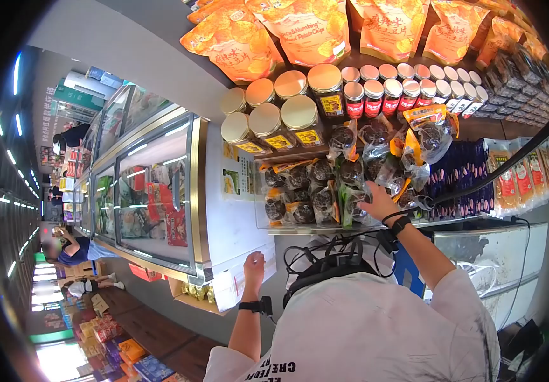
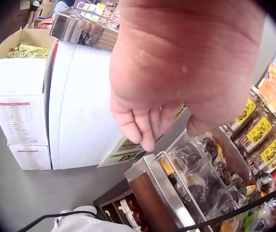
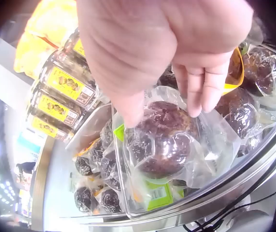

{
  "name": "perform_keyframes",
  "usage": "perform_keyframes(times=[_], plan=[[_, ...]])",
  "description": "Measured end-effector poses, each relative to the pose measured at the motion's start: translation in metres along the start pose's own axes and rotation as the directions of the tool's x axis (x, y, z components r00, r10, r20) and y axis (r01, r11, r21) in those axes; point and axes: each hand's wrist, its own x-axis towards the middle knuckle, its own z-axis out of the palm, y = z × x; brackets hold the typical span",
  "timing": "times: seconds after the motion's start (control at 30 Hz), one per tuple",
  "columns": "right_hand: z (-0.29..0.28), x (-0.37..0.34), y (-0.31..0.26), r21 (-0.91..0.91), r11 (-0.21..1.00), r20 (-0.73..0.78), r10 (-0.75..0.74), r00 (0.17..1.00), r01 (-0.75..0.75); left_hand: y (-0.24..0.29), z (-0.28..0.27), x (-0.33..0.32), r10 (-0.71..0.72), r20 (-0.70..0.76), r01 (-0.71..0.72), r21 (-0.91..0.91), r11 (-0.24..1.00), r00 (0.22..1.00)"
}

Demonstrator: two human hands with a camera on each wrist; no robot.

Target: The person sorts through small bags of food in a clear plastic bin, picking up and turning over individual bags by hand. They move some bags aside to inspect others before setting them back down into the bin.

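My right hand (image 1: 379,202) reaches into the shelf tray of clear plastic packs. In the right wrist view its thumb and fingers (image 3: 195,94) grip a shiny clear pack (image 3: 164,145) with a dark round lump of food inside. A green label (image 3: 158,197) shows low beneath that pack. More dark packs (image 3: 110,200) lie around it, some with orange labels. My left hand (image 1: 254,267) hangs beside the white freezer side, fingers loosely bent. Nothing shows in its grasp in the left wrist view, where the tray's metal corner (image 2: 150,164) stands below the fingers.
Lidded jars (image 1: 300,130) and red-labelled jars (image 1: 391,95) stand behind the packs, under orange chip bags (image 1: 300,32). Purple packets (image 1: 456,175) fill the right side. A glass freezer (image 1: 153,191) stands left, near a carton (image 2: 19,111). A black cable (image 1: 510,162) crosses the shelf front.
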Motion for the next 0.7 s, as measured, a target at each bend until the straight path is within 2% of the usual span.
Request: perform_keyframes(times=[0.1,0.17,0.2,0.23,0.27,0.3,0.33,0.37,0.4,0.43,0.5,0.53,0.57,0.63,0.7], plan=[[-0.006,0.0,0.001,-0.07,0.997,0.003,-0.043,0.999,0.043,0.0,0.003,0.003,0.016,0.018,-0.016,-0.008,1.0,1.0],[-0.02,0.003,0.005,0.178,0.98,0.061,0.081,0.995,-0.09,0.005,0.003,0.004,0.014,0.02,-0.013,-0.023,1.0,1.0],[-0.021,0.003,0.019,0.234,0.97,-0.042,0.08,0.996,-0.068,0.007,0.003,0.005,0.004,0.014,-0.003,-0.039,0.999,1.0],[-0.022,0.004,0.044,0.231,0.971,-0.047,0.082,0.995,-0.069,0.006,0.004,0.005,0.006,0.019,-0.005,-0.042,0.999,1.0],[-0.022,0.006,0.079,0.041,0.991,-0.169,-0.12,0.978,0.129,0.005,0.004,0.006,0.015,0.011,-0.014,-0.057,0.998,1.0],[-0.023,0.006,0.099,-0.17,0.939,-0.246,-0.335,0.91,0.3,0.004,0.004,0.008,0.024,0.001,-0.024,-0.072,0.997,1.0],[-0.028,0.003,0.102,-0.173,0.938,-0.248,-0.336,0.909,0.3,0.005,0.004,0.009,0.026,0.003,-0.026,-0.075,0.997,1.0],[-0.034,-0.002,0.103,0.199,0.978,-0.274,-0.001,0.962,0.058,0.006,0.004,0.008,0.014,0.015,-0.013,-0.056,0.998,1.0],[-0.044,-0.009,0.098,0.54,0.821,-0.175,0.324,0.93,-0.184,0.005,0.004,0.008,0.0,0.028,0.001,-0.036,0.999,1.0],[-0.053,-0.016,0.092,0.54,0.821,-0.179,0.328,0.928,-0.186,0.005,0.005,0.008,0.002,0.034,-0.001,-0.036,0.999,0.999],[-0.078,-0.026,0.063,0.473,0.872,-0.364,0.326,0.873,-0.129,0.004,0.008,0.012,0.014,0.044,-0.013,-0.026,1.0,0.999],[-0.079,-0.02,0.084,0.548,0.824,-0.328,0.367,0.87,-0.142,0.004,0.011,0.014,0.021,0.051,-0.02,-0.027,0.999,0.998],[-0.087,-0.018,0.084,0.549,0.824,-0.337,0.372,0.865,-0.14,0.007,0.013,0.015,0.03,0.047,-0.027,-0.057,0.998,0.998],[-0.109,-0.014,0.081,0.672,0.741,-0.388,0.373,0.843,-0.019,0.017,0.021,0.023,0.053,0.055,-0.048,-0.085,0.995,0.997],[-0.129,-0.003,0.078,0.698,0.716,-0.414,0.408,0.814,-0.004,0.035,0.036,0.036,0.166,0.094,-0.165,-0.022,0.986,0.982]])
